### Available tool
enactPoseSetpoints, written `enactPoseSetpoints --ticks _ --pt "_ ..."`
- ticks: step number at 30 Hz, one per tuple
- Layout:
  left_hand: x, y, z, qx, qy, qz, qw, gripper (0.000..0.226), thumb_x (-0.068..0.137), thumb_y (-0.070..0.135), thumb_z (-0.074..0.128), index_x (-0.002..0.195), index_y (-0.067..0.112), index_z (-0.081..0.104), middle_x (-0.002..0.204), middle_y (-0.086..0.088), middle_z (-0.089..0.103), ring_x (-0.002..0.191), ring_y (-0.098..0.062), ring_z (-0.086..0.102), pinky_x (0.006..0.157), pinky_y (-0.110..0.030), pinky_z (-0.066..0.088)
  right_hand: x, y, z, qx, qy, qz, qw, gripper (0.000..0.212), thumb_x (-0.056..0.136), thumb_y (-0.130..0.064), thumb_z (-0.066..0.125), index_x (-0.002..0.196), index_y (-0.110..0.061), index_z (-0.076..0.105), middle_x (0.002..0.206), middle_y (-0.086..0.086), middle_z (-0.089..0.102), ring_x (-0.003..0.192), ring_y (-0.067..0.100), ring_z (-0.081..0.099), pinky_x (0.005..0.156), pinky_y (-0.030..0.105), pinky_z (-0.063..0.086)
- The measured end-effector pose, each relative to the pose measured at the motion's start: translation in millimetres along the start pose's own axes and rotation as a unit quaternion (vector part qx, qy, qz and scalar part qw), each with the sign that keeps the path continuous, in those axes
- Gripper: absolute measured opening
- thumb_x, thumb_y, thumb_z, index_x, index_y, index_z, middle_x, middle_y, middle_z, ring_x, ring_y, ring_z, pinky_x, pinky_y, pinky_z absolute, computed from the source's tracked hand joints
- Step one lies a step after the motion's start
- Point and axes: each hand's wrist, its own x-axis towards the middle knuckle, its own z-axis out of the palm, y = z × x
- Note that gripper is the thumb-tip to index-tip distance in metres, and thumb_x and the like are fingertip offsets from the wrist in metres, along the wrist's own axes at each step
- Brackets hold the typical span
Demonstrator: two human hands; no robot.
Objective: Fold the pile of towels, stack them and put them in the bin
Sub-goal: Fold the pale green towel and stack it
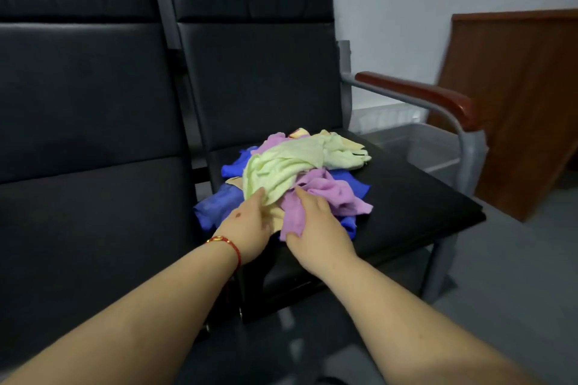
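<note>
Two bare forearms are extended from the lower edge of the view toward a black chair seat (406,206). A red cord bracelet (226,244) is worn on the left wrist. The left hand (247,228) is laid against the near left side of the pile, its fingers tucked under the pale green towel (291,166); whether anything is gripped cannot be told. The right hand (316,228) is set on the lilac towel (325,194), with a fold of it pinched between thumb and fingers. The unfolded pile is heaped mid-seat: blue towels (215,203) lowest, cream patches between. A clear plastic bin (438,147) is seen on the floor beyond the chair, under the wooden armrest (419,94). A wooden panel (516,87) stands at right.
</note>
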Motion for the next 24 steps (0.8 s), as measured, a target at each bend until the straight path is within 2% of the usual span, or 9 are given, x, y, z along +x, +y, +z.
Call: enactPoseSetpoints --ticks 4,8,11,13,15,16,19,22,24 --pt "11.6 -4.1 1.4 -0.021 0.051 -0.071 0.996 0.046 0.093 0.016 0.049 0.138 0.013 0.043 0.129 -0.01 0.057 0.119 -0.026 0.052 0.093 -0.027 0.037 6.0 4.1 10.0 -0.046 -0.034 0.016 0.998 0.078 0.089 -0.026 0.053 0.151 -0.034 0.007 0.156 -0.001 0.009 0.143 0.02 0.02 0.106 0.045 0.038" --pt "13.3 -1.6 -8.6 -0.046 0.091 -0.081 0.991 0.024 0.092 0.024 0.051 0.106 0.011 0.065 0.099 -0.009 0.066 0.095 -0.025 0.057 0.073 -0.028 0.039 10.2 6.9 15.3 -0.083 -0.073 0.023 0.994 0.08 0.089 -0.033 0.053 0.152 -0.03 0.004 0.158 0.001 0.006 0.147 0.018 0.007 0.113 0.037 0.022" --pt "9.8 3.7 -21.6 -0.126 0.145 -0.053 0.98 0.03 0.091 0.03 0.053 0.081 0.003 0.061 0.081 -0.005 0.056 0.08 -0.021 0.051 0.067 -0.031 0.038 14.6 5.8 19.7 -0.089 -0.08 0.026 0.992 0.082 0.087 -0.037 0.055 0.152 -0.027 0.007 0.159 0.001 0.007 0.147 0.018 0.006 0.115 0.036 0.017" --pt "4.6 10.7 -33.4 -0.165 0.173 -0.03 0.97 0.034 0.092 0.03 0.052 0.071 0.003 0.054 0.087 0.001 0.049 0.083 -0.017 0.048 0.069 -0.029 0.034 16.0 3.9 23.4 -0.081 -0.076 0.031 0.993 0.081 0.086 -0.038 0.056 0.152 -0.025 0.01 0.159 0.003 0.011 0.147 0.018 0.006 0.115 0.037 0.016" --pt "-4.0 17.3 -44.0 -0.233 0.167 -0.008 0.958 0.025 0.094 0.029 0.052 0.082 0.009 0.062 0.096 0.006 0.053 0.089 -0.011 0.051 0.075 -0.024 0.037 16.6 1.4 26.6 -0.059 -0.054 0.043 0.996 0.076 0.085 -0.04 0.057 0.148 -0.026 0.019 0.156 0.004 0.02 0.146 0.018 0.011 0.114 0.039 0.021" --pt "-8.4 18.9 -48.0 -0.269 0.151 -0.004 0.951 0.02 0.094 0.028 0.053 0.084 0.014 0.063 0.093 0.006 0.056 0.085 -0.009 0.053 0.074 -0.023 0.04 18.1 0.5 28.7 -0.049 -0.04 0.051 0.997 0.073 0.084 -0.042 0.058 0.146 -0.026 0.023 0.153 0.004 0.026 0.144 0.019 0.018 0.112 0.04 0.025" --pt "-22.7 17.6 -56.2 -0.321 0.086 -0.008 0.943 0.026 0.086 0.025 0.063 0.066 0.015 0.05 0.064 -0.001 0.043 0.057 -0.012 0.038 0.057 -0.028 0.033 19.7 -7.8 29.3 0.035 0.04 0.087 0.995 0.063 0.08 -0.041 0.063 0.134 -0.022 0.036 0.136 0.0 0.046 0.129 0.019 0.043 0.099 0.038 0.042" --pt "-34.4 14.1 -61.5 -0.388 0.038 -0.029 0.92 0.026 0.075 0.026 0.066 0.06 0.018 0.047 0.066 -0.005 0.052 0.066 -0.018 0.049 0.067 -0.034 0.042 16.1 -20.6 21.3 0.231 0.057 0.111 0.965 0.044 0.086 -0.028 0.064 0.124 -0.017 0.046 0.122 -0.001 0.059 0.114 0.017 0.056 0.087 0.028 0.044" --pt "-42.4 14.4 -63.9 -0.474 0.021 -0.046 0.879 0.017 0.085 0.012 0.062 0.07 0.013 0.055 0.075 -0.009 0.062 0.077 -0.024 0.058 0.077 -0.038 0.051 15.2 -25.0 17.4 0.272 0.03 0.1 0.957 0.016 0.09 -0.02 0.06 0.106 -0.021 0.057 0.121 0.009 0.061 0.112 0.025 0.058 0.082 0.025 0.043"
